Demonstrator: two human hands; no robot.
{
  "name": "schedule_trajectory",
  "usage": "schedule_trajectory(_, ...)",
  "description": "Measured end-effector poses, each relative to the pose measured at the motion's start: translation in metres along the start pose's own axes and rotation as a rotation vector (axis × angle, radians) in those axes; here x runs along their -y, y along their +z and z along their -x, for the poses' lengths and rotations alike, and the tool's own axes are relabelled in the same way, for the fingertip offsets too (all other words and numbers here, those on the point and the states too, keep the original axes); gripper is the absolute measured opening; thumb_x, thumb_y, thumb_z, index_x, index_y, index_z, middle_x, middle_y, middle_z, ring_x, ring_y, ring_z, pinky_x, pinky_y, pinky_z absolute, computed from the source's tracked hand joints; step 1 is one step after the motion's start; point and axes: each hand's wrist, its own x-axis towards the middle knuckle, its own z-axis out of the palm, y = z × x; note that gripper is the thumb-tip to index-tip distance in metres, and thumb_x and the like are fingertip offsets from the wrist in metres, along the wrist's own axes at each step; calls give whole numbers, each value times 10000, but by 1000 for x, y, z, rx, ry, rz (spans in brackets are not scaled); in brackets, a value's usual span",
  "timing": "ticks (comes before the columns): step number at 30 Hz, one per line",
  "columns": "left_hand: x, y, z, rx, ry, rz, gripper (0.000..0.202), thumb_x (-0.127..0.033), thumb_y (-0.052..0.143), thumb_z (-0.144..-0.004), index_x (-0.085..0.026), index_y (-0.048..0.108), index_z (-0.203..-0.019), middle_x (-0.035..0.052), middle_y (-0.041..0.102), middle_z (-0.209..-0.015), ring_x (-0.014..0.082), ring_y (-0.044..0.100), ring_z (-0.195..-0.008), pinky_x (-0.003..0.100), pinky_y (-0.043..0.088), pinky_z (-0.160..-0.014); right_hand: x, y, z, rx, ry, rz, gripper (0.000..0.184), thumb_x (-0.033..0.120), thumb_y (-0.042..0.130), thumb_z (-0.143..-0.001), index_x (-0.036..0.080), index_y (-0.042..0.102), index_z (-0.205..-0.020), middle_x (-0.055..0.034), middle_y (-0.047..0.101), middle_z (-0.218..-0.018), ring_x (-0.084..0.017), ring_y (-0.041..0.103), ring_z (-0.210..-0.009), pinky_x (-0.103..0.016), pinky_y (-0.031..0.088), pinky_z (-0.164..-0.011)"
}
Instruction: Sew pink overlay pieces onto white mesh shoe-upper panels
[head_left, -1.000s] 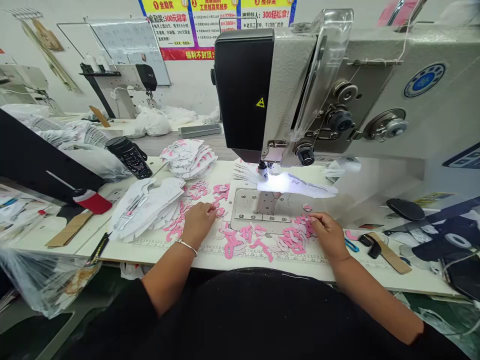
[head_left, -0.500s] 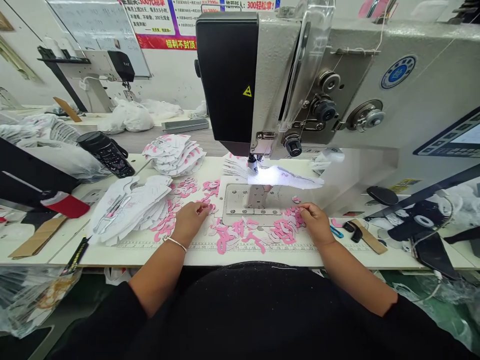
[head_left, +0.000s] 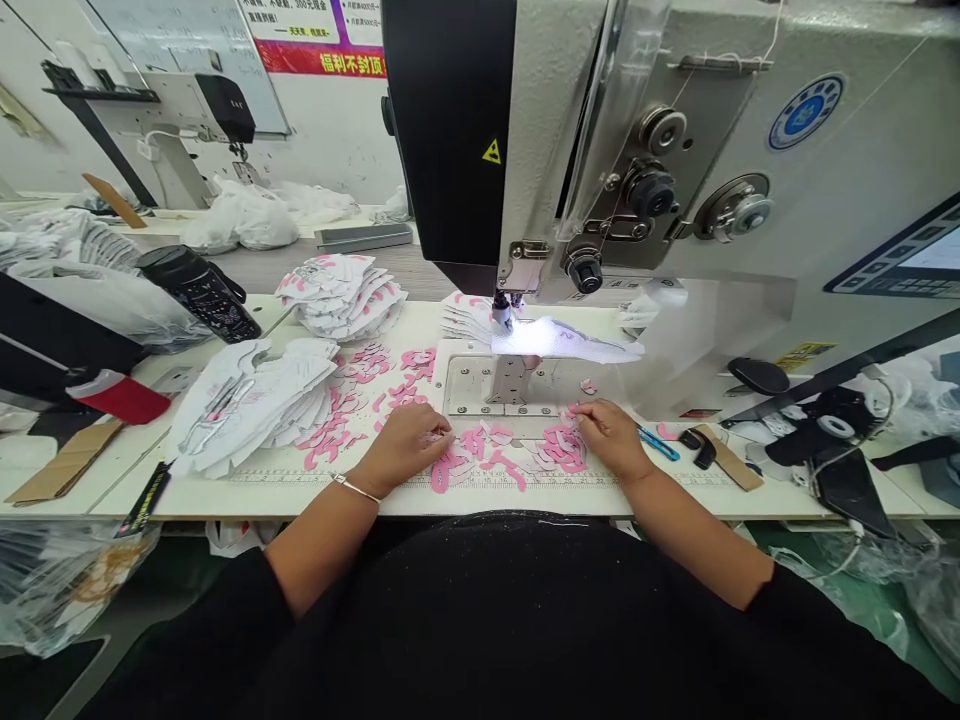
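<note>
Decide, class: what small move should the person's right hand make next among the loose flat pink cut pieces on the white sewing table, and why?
Probably the right hand should lift a single one of the flat pink cut pieces, since its fingertips already rest on that loose heap, and the metal machine plate lies just beyond it.

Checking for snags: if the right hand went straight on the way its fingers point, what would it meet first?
Small pink cut fabric pieces at the right hand's fingertips; past those, probably the flat steel plate of the sewing machine, though depth is unclear.
</note>
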Motion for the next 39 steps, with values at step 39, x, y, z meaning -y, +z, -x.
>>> schedule_trajectory(39, -109, -21, -18, 110, -127, 703, 301, -494, 621, -854, -197, 620, -802, -23, 540, -642, 129, 461, -599, 247, 359, -561, 134, 5, -1, 328, 121, -520, 98, 277, 568, -838, 222, 497, -798, 47, 536, -670, -107, 475, -589, -225, 383, -528)
